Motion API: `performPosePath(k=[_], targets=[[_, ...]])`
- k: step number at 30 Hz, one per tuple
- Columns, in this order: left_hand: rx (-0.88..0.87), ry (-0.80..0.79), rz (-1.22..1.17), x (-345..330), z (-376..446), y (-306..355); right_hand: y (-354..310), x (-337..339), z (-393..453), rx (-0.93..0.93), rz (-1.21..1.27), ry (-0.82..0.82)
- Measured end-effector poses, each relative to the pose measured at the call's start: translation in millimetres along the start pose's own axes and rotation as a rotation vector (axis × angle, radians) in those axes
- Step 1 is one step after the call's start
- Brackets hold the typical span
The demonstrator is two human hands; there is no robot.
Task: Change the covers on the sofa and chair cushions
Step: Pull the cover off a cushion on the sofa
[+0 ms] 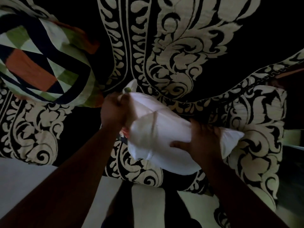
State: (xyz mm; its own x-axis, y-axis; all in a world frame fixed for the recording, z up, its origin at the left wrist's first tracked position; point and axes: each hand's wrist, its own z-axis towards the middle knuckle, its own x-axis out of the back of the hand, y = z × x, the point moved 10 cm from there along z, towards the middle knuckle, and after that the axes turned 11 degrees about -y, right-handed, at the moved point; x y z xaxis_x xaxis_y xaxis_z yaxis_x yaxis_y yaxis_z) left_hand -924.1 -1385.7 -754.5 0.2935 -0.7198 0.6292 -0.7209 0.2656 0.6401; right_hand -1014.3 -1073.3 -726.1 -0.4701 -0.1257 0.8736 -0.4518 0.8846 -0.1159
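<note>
Head view: left hand (pixel 115 109) grips the white cushion (pixel 164 139) corner at 10 o'clock, right hand (pixel 202 142) presses flat; a hard pull may tear the seam.

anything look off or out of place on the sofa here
Nothing looks damaged or spilled. The white cushion lies bare on the sofa, gripped by the left hand and pressed by the right hand. The patterned cushion sits tilted at the left.
</note>
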Motion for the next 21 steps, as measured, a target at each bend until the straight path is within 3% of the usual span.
performPosePath(k=[3, 5, 8, 10, 14, 17, 21], targets=[[0.306, 0.047, 0.052, 35, 4, -71, 25, -5, -9, -0.021, 0.067, -0.023], [0.413, 0.015, -0.095, 51, -2, -111, 55, -6, -12, -0.105, 0.254, -0.041], [0.393, -0.11, -0.148, 32, -21, -116, 89, 6, -7, -0.223, 0.418, 0.048], [0.341, -0.278, -0.164, -8, -41, -101, 97, 22, 6, -0.224, 0.447, 0.145], [0.143, -0.608, 0.364, -88, -84, -85, 100, 39, 45, -0.192, 0.347, 0.219], [0.111, -0.514, 0.362, -96, -96, -72, 94, 41, 70, -0.241, 0.131, 0.207], [0.177, -0.41, 0.087, -68, -104, -58, 65, 27, 57, -0.244, 0.223, 0.125]])
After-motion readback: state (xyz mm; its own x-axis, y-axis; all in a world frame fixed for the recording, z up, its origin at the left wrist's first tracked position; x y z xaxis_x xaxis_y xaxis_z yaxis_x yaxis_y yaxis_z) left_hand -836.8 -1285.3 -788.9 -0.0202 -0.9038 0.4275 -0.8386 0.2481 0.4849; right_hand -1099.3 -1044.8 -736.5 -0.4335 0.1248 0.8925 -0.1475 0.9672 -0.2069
